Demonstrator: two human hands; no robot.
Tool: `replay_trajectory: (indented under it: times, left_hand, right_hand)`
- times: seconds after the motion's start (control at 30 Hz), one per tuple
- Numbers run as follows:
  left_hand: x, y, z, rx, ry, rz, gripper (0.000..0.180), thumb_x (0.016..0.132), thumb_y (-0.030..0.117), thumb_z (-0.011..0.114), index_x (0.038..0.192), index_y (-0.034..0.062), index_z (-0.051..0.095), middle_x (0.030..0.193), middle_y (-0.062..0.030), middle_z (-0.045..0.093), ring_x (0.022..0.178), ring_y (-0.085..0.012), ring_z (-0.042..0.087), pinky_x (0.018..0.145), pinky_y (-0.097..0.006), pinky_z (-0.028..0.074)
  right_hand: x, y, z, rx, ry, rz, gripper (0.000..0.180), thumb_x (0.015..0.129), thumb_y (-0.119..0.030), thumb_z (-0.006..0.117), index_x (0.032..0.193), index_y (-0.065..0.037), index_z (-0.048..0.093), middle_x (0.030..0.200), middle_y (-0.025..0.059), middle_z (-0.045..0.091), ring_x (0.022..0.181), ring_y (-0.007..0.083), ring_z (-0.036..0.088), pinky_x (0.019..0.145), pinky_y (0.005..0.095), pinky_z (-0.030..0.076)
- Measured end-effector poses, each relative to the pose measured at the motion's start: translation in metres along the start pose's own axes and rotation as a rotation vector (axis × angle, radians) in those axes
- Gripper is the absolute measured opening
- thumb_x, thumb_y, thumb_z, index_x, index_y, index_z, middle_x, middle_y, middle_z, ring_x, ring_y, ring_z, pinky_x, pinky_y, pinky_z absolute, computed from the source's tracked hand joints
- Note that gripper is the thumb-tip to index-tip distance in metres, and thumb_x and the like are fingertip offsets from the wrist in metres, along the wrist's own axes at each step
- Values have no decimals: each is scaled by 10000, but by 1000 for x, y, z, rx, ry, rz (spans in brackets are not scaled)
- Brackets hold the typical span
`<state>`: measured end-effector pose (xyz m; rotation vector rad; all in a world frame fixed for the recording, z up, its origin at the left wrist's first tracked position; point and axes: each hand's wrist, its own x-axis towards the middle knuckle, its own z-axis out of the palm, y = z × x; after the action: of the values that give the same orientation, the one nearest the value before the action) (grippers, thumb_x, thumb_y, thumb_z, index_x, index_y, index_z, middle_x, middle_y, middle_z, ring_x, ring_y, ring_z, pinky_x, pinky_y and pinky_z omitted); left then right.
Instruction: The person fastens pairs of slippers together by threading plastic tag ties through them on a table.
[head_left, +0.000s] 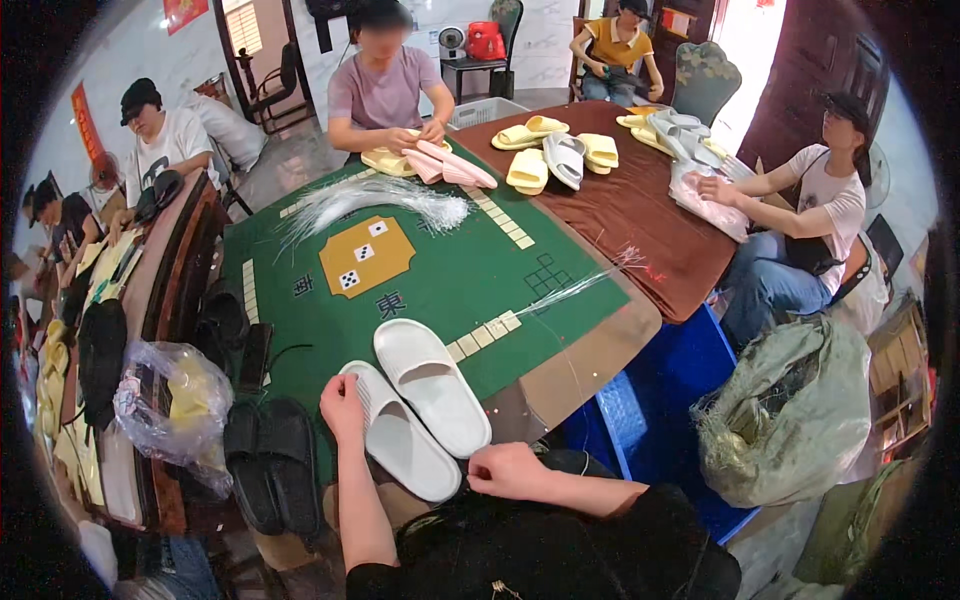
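A pair of pale grey-white slides lies slanted at the near edge of the green table mat, side by side with toes pointing away: the left slide [410,450] and the right slide [440,385]. At the toe of the left one, my left hand [343,408] is closed, its fingertips on the outer edge. My right hand [510,471] is closed in a pinch beside the two heels. Whatever lies between its fingers, if anything, is too small to make out. Black slides [270,465] sit to the left of my left forearm.
A bundle of clear plastic ties [375,205] lies on the green mat [450,285]. Yellow and grey slides [565,160] rest on the brown cloth [640,240], with co-workers around. Plastic bag [180,400] is at left; blue bin [655,390] and woven sack [790,420] at right.
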<state>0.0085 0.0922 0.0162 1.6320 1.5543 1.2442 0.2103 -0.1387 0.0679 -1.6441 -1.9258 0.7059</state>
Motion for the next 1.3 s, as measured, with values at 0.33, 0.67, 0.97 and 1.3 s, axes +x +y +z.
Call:
replay_trajectory:
  times: [0.33, 0.67, 0.97, 1.3]
  left_hand:
    - [-3, 8, -3, 30, 18, -20, 205, 831, 173, 644, 825, -32, 642, 665, -105, 605, 609, -146, 524, 598, -304, 427]
    - [-5, 16, -2, 23, 23, -24, 216, 835, 198, 614, 832, -14, 660, 649, -120, 608, 577, -180, 546, 583, -324, 442]
    - [-4, 7, -3, 64, 0, 2, 227, 835, 204, 634, 828, -22, 650, 686, -106, 628, 626, -152, 559, 610, -308, 446]
    - [0, 29, -8, 207, -106, -30, 248, 821, 237, 639, 850, -7, 671, 756, -135, 659, 693, -236, 623, 662, -328, 480]
  right_hand:
    - [-12, 39, -84, 153, 338, 332, 173, 753, -208, 685, 788, -40, 660, 665, 79, 641, 579, 150, 608, 567, 286, 486]
    - [5, 68, -79, 929, 725, 337, 83, 846, -98, 652, 893, -30, 638, 772, -3, 621, 639, 32, 523, 574, 183, 408]
    - [41, 68, -59, 2002, 480, 156, 42, 888, -168, 605, 871, -130, 607, 1034, 18, 633, 731, 92, 512, 560, 211, 398]
    - [46, 68, -63, 1879, 570, 139, 88, 891, -203, 618, 871, -121, 594, 843, -14, 603, 706, 75, 526, 544, 200, 404]
